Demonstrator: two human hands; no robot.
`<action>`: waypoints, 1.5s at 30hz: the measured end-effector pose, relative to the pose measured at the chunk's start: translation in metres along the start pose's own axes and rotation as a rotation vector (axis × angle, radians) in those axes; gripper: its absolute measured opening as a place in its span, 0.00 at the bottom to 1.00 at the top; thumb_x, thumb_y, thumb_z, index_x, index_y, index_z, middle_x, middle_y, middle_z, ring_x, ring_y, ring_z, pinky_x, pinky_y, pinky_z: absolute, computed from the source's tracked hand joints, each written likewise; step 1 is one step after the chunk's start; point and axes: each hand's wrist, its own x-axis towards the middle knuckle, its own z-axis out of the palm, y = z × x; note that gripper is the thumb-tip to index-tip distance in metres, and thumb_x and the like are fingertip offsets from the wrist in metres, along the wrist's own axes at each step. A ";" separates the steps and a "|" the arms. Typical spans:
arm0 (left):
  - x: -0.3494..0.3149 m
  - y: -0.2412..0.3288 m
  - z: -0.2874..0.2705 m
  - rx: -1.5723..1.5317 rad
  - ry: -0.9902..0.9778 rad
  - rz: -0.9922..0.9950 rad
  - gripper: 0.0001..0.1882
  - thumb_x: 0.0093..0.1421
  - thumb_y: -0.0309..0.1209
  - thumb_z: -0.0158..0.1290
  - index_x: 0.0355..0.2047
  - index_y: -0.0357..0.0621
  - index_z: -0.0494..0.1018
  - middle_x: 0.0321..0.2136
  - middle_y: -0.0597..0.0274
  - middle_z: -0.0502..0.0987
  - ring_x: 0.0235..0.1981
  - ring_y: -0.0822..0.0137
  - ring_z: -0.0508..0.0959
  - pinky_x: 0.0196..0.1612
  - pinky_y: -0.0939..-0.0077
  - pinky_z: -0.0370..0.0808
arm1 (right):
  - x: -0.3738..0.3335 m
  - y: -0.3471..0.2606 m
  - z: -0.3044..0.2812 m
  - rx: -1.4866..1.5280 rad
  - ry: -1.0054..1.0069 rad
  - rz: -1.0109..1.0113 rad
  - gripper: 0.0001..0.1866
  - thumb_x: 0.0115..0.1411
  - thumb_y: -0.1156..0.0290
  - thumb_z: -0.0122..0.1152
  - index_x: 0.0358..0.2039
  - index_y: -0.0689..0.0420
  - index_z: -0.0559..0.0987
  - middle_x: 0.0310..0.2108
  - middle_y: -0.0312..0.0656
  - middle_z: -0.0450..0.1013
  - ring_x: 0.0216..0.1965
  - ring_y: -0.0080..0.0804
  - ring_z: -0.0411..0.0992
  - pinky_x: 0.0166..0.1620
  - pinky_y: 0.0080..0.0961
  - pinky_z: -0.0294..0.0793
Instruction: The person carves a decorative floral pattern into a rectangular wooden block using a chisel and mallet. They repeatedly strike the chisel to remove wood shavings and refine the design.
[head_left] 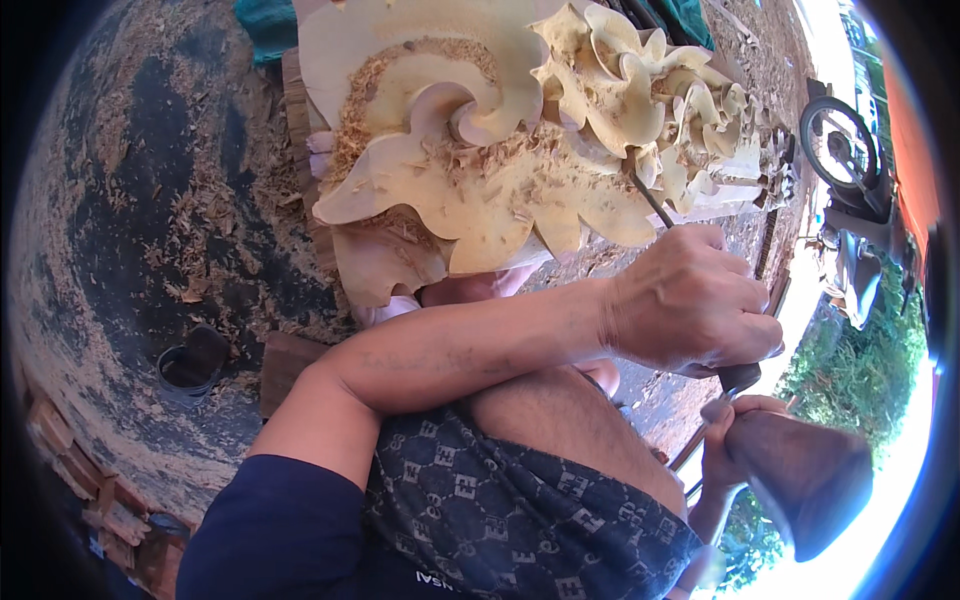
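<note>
My left hand (690,300) is closed around a chisel, its arm stretched across my bent leg. The dark chisel blade (650,197) reaches up to the edge of a pale wood carving (420,180) with scrolls and curling leaf shapes. Below my fist the butt of the chisel handle (740,378) sticks out. Just beneath it, my right hand (735,445) grips a dark wooden mallet (805,480), whose broad head is close to the handle end. Whether mallet and handle touch, I cannot tell. Wood shavings (360,110) lie in the hollows of the carving.
Dark ground (150,200) strewn with shavings spreads to the left, with a round black container (195,360) on it. Wood blocks (70,440) lie at the lower left. Several tools (775,180) sit at the carving's right end. A motorbike wheel (840,145) stands beyond.
</note>
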 end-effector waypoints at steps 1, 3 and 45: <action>0.001 -0.001 -0.001 0.002 -0.012 -0.003 0.06 0.50 0.41 0.61 0.26 0.62 0.75 0.19 0.77 0.70 0.25 0.71 0.78 0.26 0.68 0.68 | 0.001 0.002 0.005 0.081 0.047 -0.013 0.15 0.51 0.77 0.71 0.40 0.62 0.81 0.35 0.39 0.79 0.37 0.32 0.77 0.49 0.33 0.75; 0.002 -0.003 0.000 -0.008 -0.011 -0.015 0.06 0.51 0.41 0.61 0.27 0.61 0.75 0.19 0.77 0.70 0.25 0.71 0.79 0.26 0.68 0.68 | 0.001 0.007 0.008 0.156 0.078 -0.048 0.13 0.51 0.78 0.72 0.38 0.63 0.80 0.35 0.39 0.79 0.35 0.33 0.77 0.51 0.31 0.76; -0.007 -0.005 -0.003 -0.035 -0.042 0.066 0.10 0.52 0.39 0.63 0.23 0.58 0.71 0.18 0.75 0.69 0.22 0.72 0.75 0.25 0.71 0.66 | -0.017 0.007 0.020 0.050 -0.183 0.494 0.34 0.51 0.76 0.71 0.61 0.59 0.75 0.53 0.41 0.77 0.59 0.36 0.72 0.66 0.38 0.67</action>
